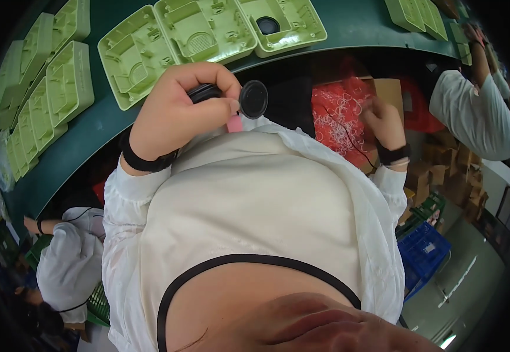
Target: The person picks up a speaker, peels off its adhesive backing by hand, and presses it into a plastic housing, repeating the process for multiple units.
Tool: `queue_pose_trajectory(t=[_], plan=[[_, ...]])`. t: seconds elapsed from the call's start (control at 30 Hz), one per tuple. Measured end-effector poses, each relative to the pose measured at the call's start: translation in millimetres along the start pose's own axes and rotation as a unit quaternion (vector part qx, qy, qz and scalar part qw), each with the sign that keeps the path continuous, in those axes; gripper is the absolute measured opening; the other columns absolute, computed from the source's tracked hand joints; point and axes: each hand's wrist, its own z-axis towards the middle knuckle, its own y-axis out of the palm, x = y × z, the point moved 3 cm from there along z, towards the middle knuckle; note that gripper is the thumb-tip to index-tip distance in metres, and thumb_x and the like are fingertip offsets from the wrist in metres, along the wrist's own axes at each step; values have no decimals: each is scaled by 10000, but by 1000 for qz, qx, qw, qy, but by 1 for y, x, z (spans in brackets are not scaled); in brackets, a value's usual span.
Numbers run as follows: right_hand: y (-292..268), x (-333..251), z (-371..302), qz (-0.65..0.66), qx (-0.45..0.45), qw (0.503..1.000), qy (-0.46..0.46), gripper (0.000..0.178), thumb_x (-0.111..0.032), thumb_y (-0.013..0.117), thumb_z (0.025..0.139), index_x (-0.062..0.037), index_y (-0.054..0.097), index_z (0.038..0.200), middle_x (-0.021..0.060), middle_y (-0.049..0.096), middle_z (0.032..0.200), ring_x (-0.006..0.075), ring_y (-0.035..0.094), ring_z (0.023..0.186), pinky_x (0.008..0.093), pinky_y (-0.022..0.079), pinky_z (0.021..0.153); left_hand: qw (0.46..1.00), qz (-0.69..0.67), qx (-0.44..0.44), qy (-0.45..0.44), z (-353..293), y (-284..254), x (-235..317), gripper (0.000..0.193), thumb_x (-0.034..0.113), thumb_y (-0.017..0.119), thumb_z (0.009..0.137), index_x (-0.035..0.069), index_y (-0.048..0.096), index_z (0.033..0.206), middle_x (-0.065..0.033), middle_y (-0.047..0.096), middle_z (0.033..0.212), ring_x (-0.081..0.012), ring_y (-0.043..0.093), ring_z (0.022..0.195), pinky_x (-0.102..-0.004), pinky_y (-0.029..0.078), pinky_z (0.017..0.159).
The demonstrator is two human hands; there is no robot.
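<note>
My left hand (193, 105) is closed around round black parts that look like small speakers. One black disc (253, 99) sticks out past the thumb and fingertips, its round face showing. Another black part (204, 92) lies inside the curled fingers, mostly covered. Just below the thumb a small pink piece (234, 123) shows; whether the hand holds it I cannot tell. On the right, my right hand (387, 124) hovers at a red plastic bag (340, 108) strewn with thin white rings. Its fingers are curled together and slightly blurred, and anything between them is too small to make out.
Light green plastic housings (202, 29) stand in a row on the dark green table (348, 38); one holds a black disc (268, 25). More housings (70, 82) are stacked at left. Co-workers sit on both sides. A cardboard box (388, 94) and blue crate (424, 255) stand right.
</note>
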Motion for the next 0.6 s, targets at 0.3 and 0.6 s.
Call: queue_pose_trajectory(t=[0.3, 0.6], plan=[[-12, -176, 1, 117, 174, 922, -326, 339, 54, 767, 836, 13, 673, 1159, 153, 714, 1126, 217, 688, 959, 322, 557, 828, 983, -180, 12, -35, 4, -9, -12, 71, 40, 664, 908, 11, 675, 972, -36, 678, 889, -65, 563, 693, -235, 449, 625], [18, -271, 47, 181, 50, 799, -571, 311, 33, 832, 768, 5, 708, 1053, 132, 697, 1101, 247, 677, 933, 308, 551, 767, 943, -332, 7, -26, -18, -31, -17, 103, 74, 667, 945, 15, 672, 1029, -59, 684, 876, -72, 567, 706, -236, 443, 614]])
